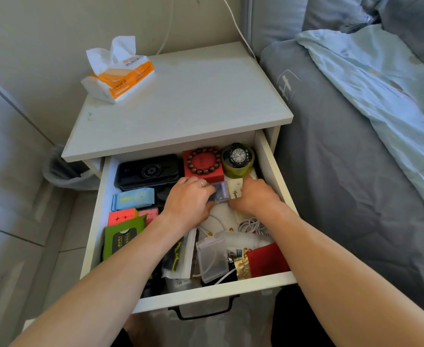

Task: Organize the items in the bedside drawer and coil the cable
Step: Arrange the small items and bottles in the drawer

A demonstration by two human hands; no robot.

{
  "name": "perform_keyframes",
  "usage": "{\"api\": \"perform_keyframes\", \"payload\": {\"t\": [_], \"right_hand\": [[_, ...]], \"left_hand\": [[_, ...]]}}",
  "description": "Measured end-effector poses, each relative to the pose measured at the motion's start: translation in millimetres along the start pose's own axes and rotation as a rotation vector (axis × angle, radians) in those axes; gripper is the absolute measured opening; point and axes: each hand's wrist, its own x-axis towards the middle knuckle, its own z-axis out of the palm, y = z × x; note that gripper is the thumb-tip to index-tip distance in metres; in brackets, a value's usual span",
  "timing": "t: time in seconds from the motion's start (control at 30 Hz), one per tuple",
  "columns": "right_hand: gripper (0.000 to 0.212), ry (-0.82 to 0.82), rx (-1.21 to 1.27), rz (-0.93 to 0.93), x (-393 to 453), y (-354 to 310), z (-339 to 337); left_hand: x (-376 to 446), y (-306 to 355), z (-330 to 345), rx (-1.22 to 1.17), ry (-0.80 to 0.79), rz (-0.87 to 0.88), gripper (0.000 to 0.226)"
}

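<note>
Both your hands work at the back of the open white bedside drawer (93, 236), sorting small boxes.
Your left hand (189, 204) pinches a small translucent bluish box (219, 194) and your right hand (254, 195) curls around a small cream card box (236, 189); both look light, rigid, easy to slide by their edges. The limp white cable (251, 225) lies loosely looped just below your right wrist, untouched; gather it by its loops.
</note>
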Motion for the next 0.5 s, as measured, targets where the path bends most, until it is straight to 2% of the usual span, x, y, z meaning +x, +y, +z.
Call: {"api": "perform_keyframes", "payload": {"t": [0.1, 0.2, 0.4, 0.5], "right_hand": [[0.069, -0.030, -0.111, -0.034, -1.6, -0.2, 3.9], [0.066, -0.043, -0.113, -0.042, -1.0, -0.8, 6.5], [0.036, -0.079, -0.044, -0.156, -10.8, -9.0, -19.4], [0.029, -0.106, -0.021, -0.267, -29.2, -17.2, -31.0]], "left_hand": [[-1.9, -0.5, 7.9, 0.002, 0.028, -0.037, 0.027], [-3.6, 3.5, 8.8, -0.008, 0.050, -0.070, 0.027], [2.3, 0.2, -17.0, -0.153, -0.002, -0.036, 0.027], [-14.0, -5.6, -40.1, -0.336, 0.028, -0.119, 0.024]]}}
